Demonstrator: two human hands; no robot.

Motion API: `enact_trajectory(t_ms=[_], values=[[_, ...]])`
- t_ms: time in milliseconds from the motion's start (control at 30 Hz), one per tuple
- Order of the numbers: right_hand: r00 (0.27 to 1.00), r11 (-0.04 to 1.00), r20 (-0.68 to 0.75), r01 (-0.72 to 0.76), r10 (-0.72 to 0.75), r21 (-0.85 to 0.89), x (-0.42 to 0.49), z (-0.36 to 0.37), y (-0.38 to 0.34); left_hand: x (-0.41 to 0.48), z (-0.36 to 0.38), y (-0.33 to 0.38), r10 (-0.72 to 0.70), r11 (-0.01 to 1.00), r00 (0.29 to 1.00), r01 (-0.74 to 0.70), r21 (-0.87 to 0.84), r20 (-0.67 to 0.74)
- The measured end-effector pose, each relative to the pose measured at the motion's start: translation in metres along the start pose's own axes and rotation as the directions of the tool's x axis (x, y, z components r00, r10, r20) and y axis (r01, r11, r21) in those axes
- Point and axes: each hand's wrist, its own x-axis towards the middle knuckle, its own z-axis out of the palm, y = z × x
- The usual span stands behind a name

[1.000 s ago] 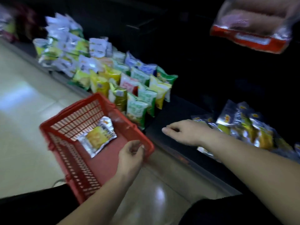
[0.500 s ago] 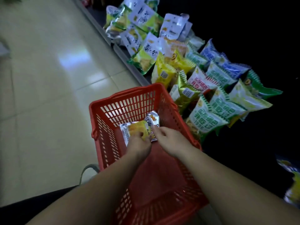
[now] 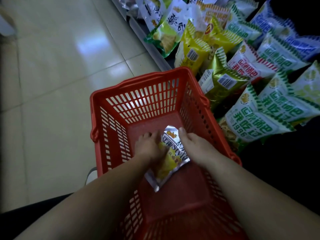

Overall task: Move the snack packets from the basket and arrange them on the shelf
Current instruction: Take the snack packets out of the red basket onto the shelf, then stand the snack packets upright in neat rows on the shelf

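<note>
1. At frame centre, our left hand (image 3: 149,148) and right hand (image 3: 195,146) flank the last snack packet (image 3: 170,156) inside the red basket (image 3: 138,99).
2. Fingers touch its edges; whether they grip, we cannot tell.
3. It looks light, crinkly and slippery: pinch a sealed end.

Your left hand (image 3: 149,147) and right hand (image 3: 199,147) are bare: no gloves, rings, watch or bands show. Both your forearms are uncovered to the frame's edge, with no sleeves in view. Your fingernails are short and plain, without polish.
</note>
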Motion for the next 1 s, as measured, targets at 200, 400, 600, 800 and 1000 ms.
enact_trajectory(t_ms=[200,400,600,800,1000], values=[[0.994,0.997,0.098,-0.038,0.045,-0.065,-0.009,0.002,-0.001,-0.02,0.006,0.005,-0.054,0.97,0.995,0.073,-0.231,0.089],[0.997,0.997,0.072,-0.026,0.031,-0.069,-0.054,-0.025,-0.009,-0.053,-0.041,0.019,-0.017,0.85,1.0,0.026,-0.525,0.022],[0.95,0.976,-0.281,0.174,-0.133,0.128,-0.142,-0.058,-0.028,-0.126,-0.149,0.049,0.155,0.659,0.978,-0.21,-0.722,-0.142],[0.755,0.859,-0.61,0.458,-0.239,0.23,-0.269,-0.11,-0.065,-0.235,-0.25,0.091,0.306,0.512,0.898,-0.435,-0.741,-0.316],[0.526,0.744,-0.839,0.614,-0.139,0.262,-0.364,-0.129,-0.064,-0.33,-0.306,0.133,0.461,0.299,0.839,-0.453,-0.84,-0.288]])
